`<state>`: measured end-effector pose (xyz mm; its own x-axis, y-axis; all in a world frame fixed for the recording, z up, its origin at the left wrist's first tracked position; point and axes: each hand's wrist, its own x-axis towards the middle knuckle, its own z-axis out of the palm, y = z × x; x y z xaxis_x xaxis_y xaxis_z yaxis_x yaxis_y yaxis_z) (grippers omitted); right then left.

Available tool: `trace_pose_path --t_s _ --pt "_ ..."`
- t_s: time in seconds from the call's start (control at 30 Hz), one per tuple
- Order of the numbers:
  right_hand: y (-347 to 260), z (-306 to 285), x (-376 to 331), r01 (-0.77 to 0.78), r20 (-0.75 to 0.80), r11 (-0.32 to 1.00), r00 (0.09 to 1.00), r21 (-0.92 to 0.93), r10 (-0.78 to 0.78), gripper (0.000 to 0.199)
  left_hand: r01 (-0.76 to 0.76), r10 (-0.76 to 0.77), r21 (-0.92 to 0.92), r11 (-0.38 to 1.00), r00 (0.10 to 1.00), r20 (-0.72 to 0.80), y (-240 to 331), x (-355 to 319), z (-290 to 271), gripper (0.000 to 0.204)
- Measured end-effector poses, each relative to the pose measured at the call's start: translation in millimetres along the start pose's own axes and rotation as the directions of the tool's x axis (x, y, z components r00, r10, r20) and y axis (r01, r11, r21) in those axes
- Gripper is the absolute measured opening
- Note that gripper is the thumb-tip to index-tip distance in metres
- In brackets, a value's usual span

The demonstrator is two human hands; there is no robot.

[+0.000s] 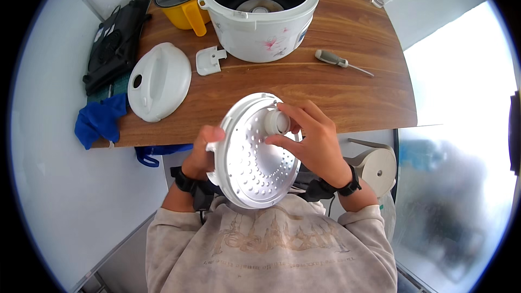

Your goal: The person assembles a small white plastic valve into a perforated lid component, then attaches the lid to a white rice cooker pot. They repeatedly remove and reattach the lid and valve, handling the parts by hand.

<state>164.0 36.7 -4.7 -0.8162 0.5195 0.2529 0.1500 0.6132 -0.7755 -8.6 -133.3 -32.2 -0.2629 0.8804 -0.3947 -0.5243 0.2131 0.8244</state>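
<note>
My left hand (202, 153) grips the left rim of a round perforated metal inner lid plate (252, 171), holding it tilted in front of my chest. My right hand (315, 141) pinches a small white round cap (277, 122) at the plate's upper right. Further off on the wooden table (325, 97) stands a white rice cooker body (261, 13), open and without its lid. Its white outer lid (159, 81) lies upside down at the left, with a small white plastic piece (209, 59) beside it.
A grey-handled screwdriver (342, 63) lies right of the cooker. A yellow jug with a glass lid (184, 0) stands at the back left. A black bag (116, 43) and a blue cloth (100, 119) sit at the table's left end. A white appliance (377, 165) stands below right.
</note>
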Motion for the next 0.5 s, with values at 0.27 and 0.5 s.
trace_pose_path --t_s 0.27,0.5 --pt "8 -19 5 -0.041 0.113 0.994 0.993 0.099 0.03 0.06 0.024 0.017 -0.575 0.818 0.998 0.067 -16 4 -25 0.065" --pt "44 -11 4 -0.298 0.251 0.877 0.944 0.378 0.212 0.046 -0.013 0.03 -0.669 0.743 0.999 0.013 -16 10 -22 0.058"
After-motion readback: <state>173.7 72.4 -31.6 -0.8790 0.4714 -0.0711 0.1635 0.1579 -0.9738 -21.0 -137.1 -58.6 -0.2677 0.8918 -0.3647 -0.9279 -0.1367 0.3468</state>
